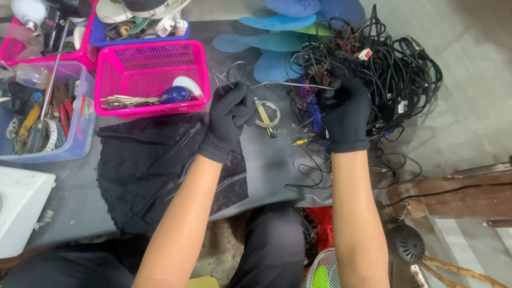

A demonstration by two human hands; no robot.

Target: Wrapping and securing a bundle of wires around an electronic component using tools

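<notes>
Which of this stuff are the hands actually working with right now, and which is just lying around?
In hand:
- left hand, gloved, pinching one end of a thin wire
- right hand, gloved, gripping the other end at the tangled cable pile

Lying about:
- pink basket
- box cutter
- blue fan blades
- clear tool bin
- black cloth

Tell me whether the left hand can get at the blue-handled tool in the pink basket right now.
Probably yes: the blue-handled tool lies uncovered in the open pink basket, close beside the left hand. But its fingers are pinching a thin wire.
</notes>
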